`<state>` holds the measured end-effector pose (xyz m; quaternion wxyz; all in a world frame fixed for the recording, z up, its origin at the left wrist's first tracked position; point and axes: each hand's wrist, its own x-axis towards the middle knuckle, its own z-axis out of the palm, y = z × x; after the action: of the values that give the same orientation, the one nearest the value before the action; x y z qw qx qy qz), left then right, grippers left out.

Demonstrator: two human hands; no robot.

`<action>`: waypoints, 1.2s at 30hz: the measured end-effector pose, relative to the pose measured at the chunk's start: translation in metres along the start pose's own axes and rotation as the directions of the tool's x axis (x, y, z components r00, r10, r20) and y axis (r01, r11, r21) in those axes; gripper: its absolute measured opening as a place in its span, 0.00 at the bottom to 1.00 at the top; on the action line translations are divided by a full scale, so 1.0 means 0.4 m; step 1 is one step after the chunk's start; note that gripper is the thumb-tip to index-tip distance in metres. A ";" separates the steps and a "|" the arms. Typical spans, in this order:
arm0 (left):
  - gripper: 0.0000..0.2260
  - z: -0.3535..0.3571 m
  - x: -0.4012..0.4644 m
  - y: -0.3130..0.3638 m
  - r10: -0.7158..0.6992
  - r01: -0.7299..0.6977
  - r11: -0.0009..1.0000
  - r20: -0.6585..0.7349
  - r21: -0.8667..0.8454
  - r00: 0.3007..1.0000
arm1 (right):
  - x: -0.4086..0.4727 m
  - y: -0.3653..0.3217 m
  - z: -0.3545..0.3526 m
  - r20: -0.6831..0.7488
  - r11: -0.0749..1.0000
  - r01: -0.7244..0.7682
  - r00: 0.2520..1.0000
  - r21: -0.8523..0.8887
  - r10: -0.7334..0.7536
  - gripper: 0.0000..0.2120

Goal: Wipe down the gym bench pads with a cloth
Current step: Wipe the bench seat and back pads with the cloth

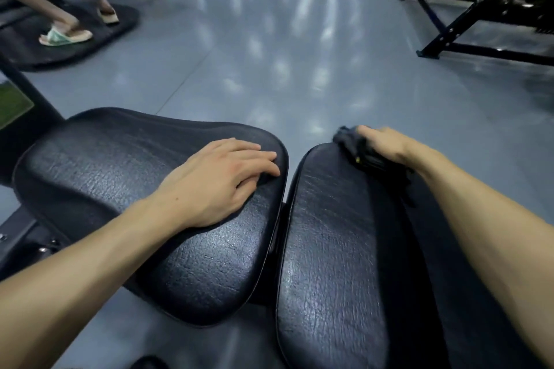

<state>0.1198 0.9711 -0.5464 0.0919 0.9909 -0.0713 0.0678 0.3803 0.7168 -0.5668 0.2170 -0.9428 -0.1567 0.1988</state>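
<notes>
Two black, cracked-leather bench pads lie side by side below me. The left pad (99, 171) is wide and rounded; my left hand (221, 177) rests flat on its right end, fingers straight. A narrow gap separates it from the long right pad (329, 249). At that pad's far top edge my right hand (380, 144) grips a dark cloth (350, 142), bunched under the fingers and pressed against the pad. Part of the cloth is hidden by the hand.
Shiny grey floor (269, 54) stretches ahead. A black steel rack (479, 3) stands at the far right. At the far left, people's legs and sandalled feet (64, 36) stand on a black mat. The bench's black frame (27, 93) rises at the left.
</notes>
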 end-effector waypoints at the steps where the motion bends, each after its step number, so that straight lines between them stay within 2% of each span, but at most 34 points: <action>1: 0.19 0.001 0.001 0.001 -0.001 0.001 1.000 0.003 0.007 1.000 | -0.004 0.055 -0.012 -0.002 0.998 -0.064 0.998 0.006 0.064 0.27; 3: 0.19 0.000 0.005 0.002 0.003 -0.003 1.000 0.007 0.027 1.000 | -0.019 0.130 -0.026 -0.013 0.991 -0.135 0.991 0.023 0.136 0.27; 6: 0.21 -0.004 0.006 0.007 0.004 -0.004 0.998 0.010 0.055 1.000 | -0.032 0.118 -0.026 -0.015 0.991 -0.132 0.991 0.013 0.132 0.26; 9: 0.22 -0.008 0.004 0.009 -0.006 0.005 0.997 0.010 0.080 1.000 | -0.014 -0.016 0.021 -0.012 1.000 0.032 0.999 0.001 -0.032 0.23; 12: 0.21 -0.009 0.007 0.015 -0.019 0.016 0.995 0.028 0.095 0.999 | -0.019 -0.162 0.098 -0.018 0.973 0.213 0.976 -0.083 -0.216 0.26; 14: 0.22 -0.013 0.008 0.015 -0.027 0.024 0.996 0.040 0.090 0.999 | -0.030 -0.200 0.124 -0.039 0.954 0.262 0.962 -0.148 -0.270 0.27; 18: 0.21 -0.009 0.008 0.011 -0.033 0.029 0.995 0.041 0.099 0.999 | -0.049 -0.105 0.087 -0.092 0.977 0.207 0.973 -0.042 -0.210 0.33; 20: 0.22 -0.007 0.007 0.008 -0.039 0.035 0.994 0.030 0.100 0.999 | -0.055 -0.003 0.051 -0.140 0.994 0.109 0.984 -0.009 -0.109 0.36; 23: 0.24 -0.002 0.009 0.009 -0.048 0.047 0.993 0.012 0.112 0.999 | -0.074 0.177 0.003 -0.177 0.996 -0.084 0.981 -0.009 0.081 0.47; 24: 0.25 0.000 0.010 0.010 -0.052 0.050 0.991 0.009 0.121 0.999 | -0.079 0.218 -0.007 -0.172 0.993 -0.119 0.979 -0.024 0.113 0.48; 26: 0.25 0.001 0.010 0.012 -0.058 0.056 0.988 0.014 0.145 0.998 | -0.074 0.234 -0.010 -0.159 0.991 -0.127 0.980 -0.046 0.118 0.45; 28: 0.24 0.000 0.011 0.014 -0.066 0.063 0.983 0.016 0.174 0.998 | -0.052 0.175 0.005 -0.177 0.995 -0.074 0.982 -0.068 0.061 0.43; 33: 0.24 -0.008 0.011 0.025 -0.104 0.087 0.969 0.063 0.233 0.993 | -0.041 -0.009 0.094 -0.219 0.971 0.185 0.952 -0.150 -0.215 0.26; 36: 0.25 -0.014 0.011 0.034 -0.131 0.108 0.961 0.075 0.256 0.989 | -0.065 0.034 0.087 -0.193 0.964 0.250 0.945 -0.094 -0.264 0.26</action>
<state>0.1214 0.9582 -0.5378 -0.0339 0.9991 -0.0062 0.0252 0.3452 0.7073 -0.5939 0.2234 -0.9366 -0.2618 0.0657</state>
